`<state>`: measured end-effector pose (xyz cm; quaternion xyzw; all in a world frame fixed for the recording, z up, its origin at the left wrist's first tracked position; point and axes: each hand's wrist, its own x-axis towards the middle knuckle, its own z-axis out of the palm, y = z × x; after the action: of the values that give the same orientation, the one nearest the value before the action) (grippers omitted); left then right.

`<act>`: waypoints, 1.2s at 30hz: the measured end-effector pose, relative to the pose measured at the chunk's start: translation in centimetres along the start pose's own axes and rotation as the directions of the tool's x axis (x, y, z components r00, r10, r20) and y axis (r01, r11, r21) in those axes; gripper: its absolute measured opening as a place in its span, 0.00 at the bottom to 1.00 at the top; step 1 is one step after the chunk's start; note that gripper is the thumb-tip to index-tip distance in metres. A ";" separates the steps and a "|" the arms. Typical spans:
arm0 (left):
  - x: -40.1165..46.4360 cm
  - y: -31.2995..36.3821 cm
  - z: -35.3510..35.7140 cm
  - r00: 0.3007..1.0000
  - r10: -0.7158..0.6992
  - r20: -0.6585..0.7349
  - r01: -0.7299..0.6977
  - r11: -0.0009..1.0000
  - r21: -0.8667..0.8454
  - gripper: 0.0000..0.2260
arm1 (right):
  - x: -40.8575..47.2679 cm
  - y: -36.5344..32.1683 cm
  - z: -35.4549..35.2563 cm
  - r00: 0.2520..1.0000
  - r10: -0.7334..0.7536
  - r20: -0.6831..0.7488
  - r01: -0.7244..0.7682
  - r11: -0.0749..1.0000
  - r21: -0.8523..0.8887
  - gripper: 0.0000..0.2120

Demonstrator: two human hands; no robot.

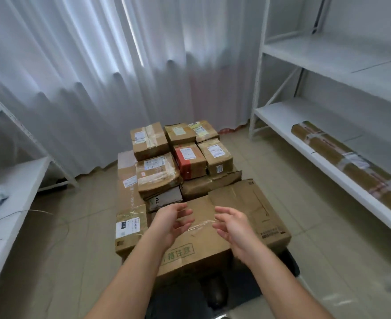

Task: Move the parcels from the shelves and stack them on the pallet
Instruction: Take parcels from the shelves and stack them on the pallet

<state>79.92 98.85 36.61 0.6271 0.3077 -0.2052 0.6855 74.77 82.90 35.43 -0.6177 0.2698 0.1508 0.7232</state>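
Here, hands: left hand (171, 221) and right hand (232, 224) hover over the big box (201, 240), fingers loosely spread, holding nothing.
Stack: taped parcels (180, 155) piled beyond.
Right shelf (281, 125): long parcel (341, 157) remains.

The large brown cardboard box (196, 238) nearest the viewer carries green printed Chinese characters on its top face, near its front edge; "注意" is legible, the characters before it are unclear. A flat grey-brown cardboard parcel (164, 199) wedged in the stack shows large dark letters that look like "TD", turned sideways. White shipping labels on the other parcels are too small and blurred to read.
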 end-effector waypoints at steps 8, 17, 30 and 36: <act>-10.0 -5.6 6.8 0.983 -0.010 0.183 -0.030 0.975 0.219 0.09 | -12.1 5.0 -9.8 0.984 0.003 -0.180 0.017 0.993 0.113 0.09; -19.7 -8.0 19.8 0.902 -0.011 0.432 -0.133 0.944 0.302 0.10 | -22.7 5.3 -23.0 0.904 -0.045 -0.426 0.163 0.956 0.245 0.09; -34.6 -23.7 47.7 0.727 -0.212 0.653 -0.161 0.872 0.463 0.06 | -37.1 11.3 -51.1 0.738 0.025 -0.674 0.264 0.909 0.323 0.08; -41.9 -31.7 59.0 0.625 -0.321 0.712 -0.216 0.805 0.552 0.07 | -42.3 14.0 -63.7 0.582 0.069 -0.810 0.363 0.870 0.335 0.09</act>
<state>38.10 32.18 43.25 0.6451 -0.0800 -0.5614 0.5120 19.86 28.34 42.60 -0.4457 0.5391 -0.2751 0.6596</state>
